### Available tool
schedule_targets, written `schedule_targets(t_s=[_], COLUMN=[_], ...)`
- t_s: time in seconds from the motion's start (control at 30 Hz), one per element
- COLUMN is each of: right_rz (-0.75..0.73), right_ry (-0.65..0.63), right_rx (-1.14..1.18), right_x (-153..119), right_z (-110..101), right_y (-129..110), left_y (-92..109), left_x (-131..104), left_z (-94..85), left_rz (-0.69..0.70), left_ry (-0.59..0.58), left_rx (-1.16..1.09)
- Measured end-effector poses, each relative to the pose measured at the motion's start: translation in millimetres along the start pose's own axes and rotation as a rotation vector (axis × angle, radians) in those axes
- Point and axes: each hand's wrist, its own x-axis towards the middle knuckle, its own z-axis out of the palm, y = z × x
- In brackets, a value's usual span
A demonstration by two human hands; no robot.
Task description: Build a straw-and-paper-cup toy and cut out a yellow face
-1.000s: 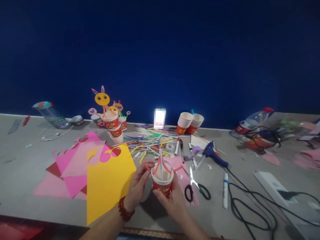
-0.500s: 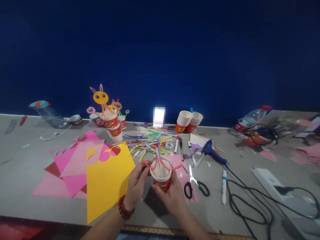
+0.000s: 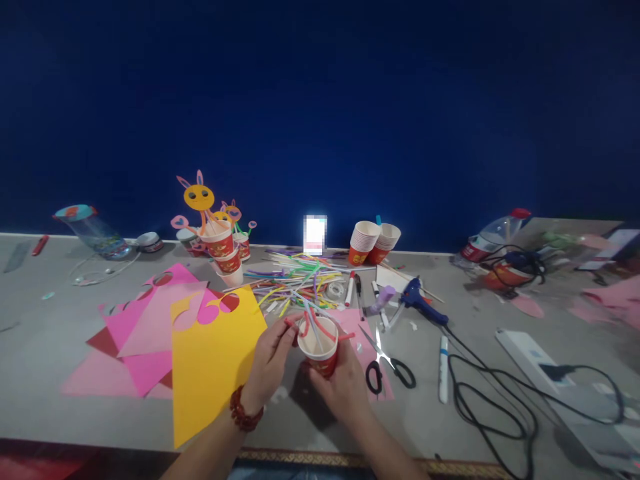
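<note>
A red-and-white paper cup [image 3: 320, 361] is held above the table, tilted a little so its inside shows. My right hand [image 3: 345, 380] wraps round its right side and lower wall. My left hand [image 3: 273, 353], with a red bead bracelet at the wrist, pinches the left end of a red pipe cleaner [image 3: 291, 323] at the cup's rim. Another red pipe cleaner [image 3: 345, 337] sticks out past the right rim. Pale pipe cleaners [image 3: 311, 320] stand up out of the cup. Scissors [image 3: 385, 360] lie partly open on pink paper just right of the cup.
Coloured pipe cleaners [image 3: 300, 277] lie heaped behind the cup. Yellow card [image 3: 215, 373] and pink sheets [image 3: 145, 333] spread to the left. A decorated cup figure [image 3: 217, 240] and stacked paper cups [image 3: 364, 243] stand behind. To the right are a blue glue gun [image 3: 420, 300], its cord and a power strip [image 3: 535, 360].
The cup has tipped slightly, and the pale pipe cleaners now lean further left. Both hands keep their hold. The whole view has shifted a little.
</note>
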Motion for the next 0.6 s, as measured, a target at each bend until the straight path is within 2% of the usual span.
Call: schedule_targets(t_s=[0.37,0.6], right_rz=[-0.016,-0.033], right_ry=[0.01,-0.018], right_rx=[-0.001,-0.046], right_x=[-3,-7], right_z=[3,5], right_y=[0,1], left_y=[2,17], left_x=[2,8], left_z=[-3.2,-9.6], left_rz=[-0.042,-0.062], left_ry=[0.033,-0.06], left_rx=[-0.028,0.14])
